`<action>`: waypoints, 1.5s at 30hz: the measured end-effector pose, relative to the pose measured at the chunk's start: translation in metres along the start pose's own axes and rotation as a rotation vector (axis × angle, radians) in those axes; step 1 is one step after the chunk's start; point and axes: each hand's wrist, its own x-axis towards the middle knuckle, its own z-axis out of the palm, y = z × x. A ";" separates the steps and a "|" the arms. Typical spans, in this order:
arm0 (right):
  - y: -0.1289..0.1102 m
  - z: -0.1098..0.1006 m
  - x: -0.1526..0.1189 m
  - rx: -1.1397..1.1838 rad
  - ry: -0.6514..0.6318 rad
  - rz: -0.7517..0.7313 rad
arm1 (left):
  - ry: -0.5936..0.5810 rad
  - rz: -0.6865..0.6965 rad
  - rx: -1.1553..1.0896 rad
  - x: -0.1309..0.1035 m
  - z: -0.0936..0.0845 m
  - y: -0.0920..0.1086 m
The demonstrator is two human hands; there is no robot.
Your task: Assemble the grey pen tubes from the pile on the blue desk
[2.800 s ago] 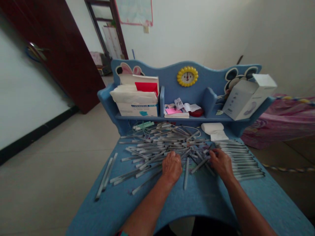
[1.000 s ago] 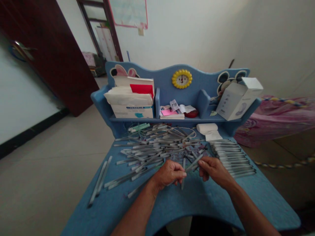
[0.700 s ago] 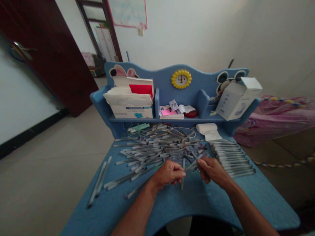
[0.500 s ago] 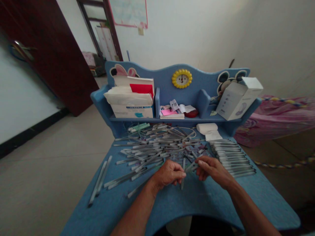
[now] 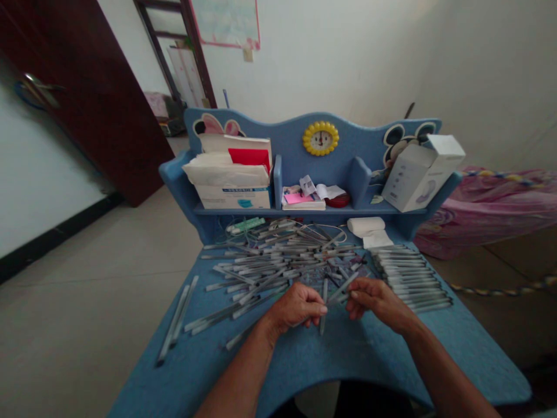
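Dozens of grey pens (image 5: 278, 255) lay heaped across the blue surface (image 5: 478, 351), and we had a neat row of pens (image 5: 415, 281) beside our right hand (image 5: 374, 299). Our left hand (image 5: 300, 305) pinched one slanting pen (image 5: 343, 288) between its fingers; we could not tell whether the right hand's curled fingers gripped anything.

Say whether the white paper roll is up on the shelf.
No, the paper roll lies on the desk below the shelf, just behind the neat row of pens.
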 end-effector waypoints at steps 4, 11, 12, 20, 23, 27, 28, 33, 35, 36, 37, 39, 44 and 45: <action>0.001 -0.002 -0.001 0.064 -0.029 0.004 | -0.044 -0.017 -0.002 -0.001 -0.004 0.000; -0.002 0.002 -0.001 0.004 0.011 0.038 | -0.083 -0.018 -0.027 -0.004 -0.007 0.003; -0.002 0.003 -0.001 -0.047 0.031 0.050 | -0.081 -0.016 -0.026 -0.005 -0.007 0.004; 0.003 0.002 0.000 -0.079 0.022 0.008 | -0.068 -0.034 0.003 -0.004 -0.006 0.004; 0.001 0.001 -0.002 0.040 0.007 -0.001 | -0.072 -0.045 0.000 -0.004 -0.006 0.003; 0.000 0.001 -0.003 0.098 -0.007 -0.014 | -0.089 -0.042 0.000 -0.004 -0.006 0.004; 0.001 0.001 -0.003 0.099 -0.009 -0.019 | -0.091 -0.042 -0.003 -0.004 -0.006 0.005; 0.002 0.005 -0.001 -0.002 0.051 0.015 | -0.090 -0.029 -0.028 -0.005 -0.006 0.007; 0.003 0.007 0.000 -0.085 0.079 0.045 | -0.089 -0.017 -0.029 -0.006 -0.006 0.006; 0.003 0.007 0.000 -0.114 0.082 0.050 | -0.091 -0.013 -0.027 -0.006 -0.006 0.006; 0.003 0.008 0.000 -0.128 0.080 0.047 | -0.093 -0.012 -0.024 -0.006 -0.006 0.006; 0.004 0.008 0.001 -0.116 0.068 0.027 | -0.092 -0.010 -0.024 -0.006 -0.006 0.007; 0.006 0.005 0.000 -0.015 0.045 -0.031 | -0.107 -0.023 -0.050 -0.006 -0.005 0.008; 0.007 0.004 0.000 0.002 0.041 -0.040 | -0.116 -0.027 -0.059 -0.006 -0.006 0.008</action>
